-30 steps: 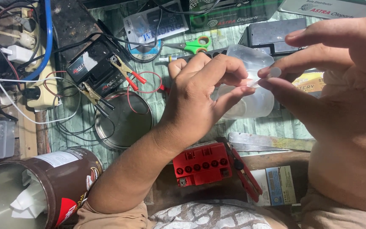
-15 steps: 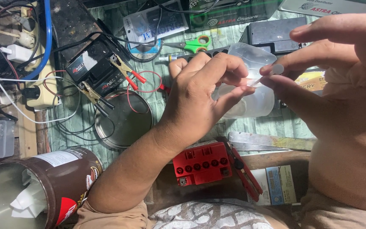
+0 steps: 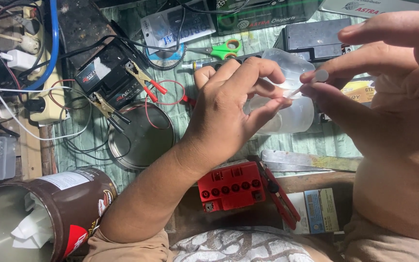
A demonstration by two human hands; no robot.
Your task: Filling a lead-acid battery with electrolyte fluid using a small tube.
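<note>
Left hand [image 3: 229, 111] raised over centre of bench [image 3: 316, 140], thumb and fingertips pinched narrow on near end of thin white tube [image 3: 294, 92]. Right hand [image 3: 389, 87] close to camera at right, thumb and forefinger pinched on small white cap [image 3: 321, 75] at tube's far end. Tube spanning the short gap between both grips, held in air above clear plastic bottle [image 3: 292, 111] lying on its side just behind. Bottle partly blocked by left fingers; tube mostly hidden too.

Below hands: red battery [image 3: 231, 187] with row of round caps, red-handled tool [image 3: 280, 194] touching its right side, flat metal strip [image 3: 306, 160] beyond. Small printed box [image 3: 318, 211] at lower right, half under right forearm.

Left of wrist: round metal lid [image 3: 141, 138], black battery [image 3: 110, 80] with clips [image 3: 139, 75] and red and black leads clamped on. Green-handled scissors [image 3: 221, 48] behind, black case [image 3: 316, 36] at top right. Far left: power strip [image 3: 49, 104] with plugs, blue cable [image 3: 52, 43]. Bottom left: brown tin [image 3: 49, 208] on its side with white tissue inside.
</note>
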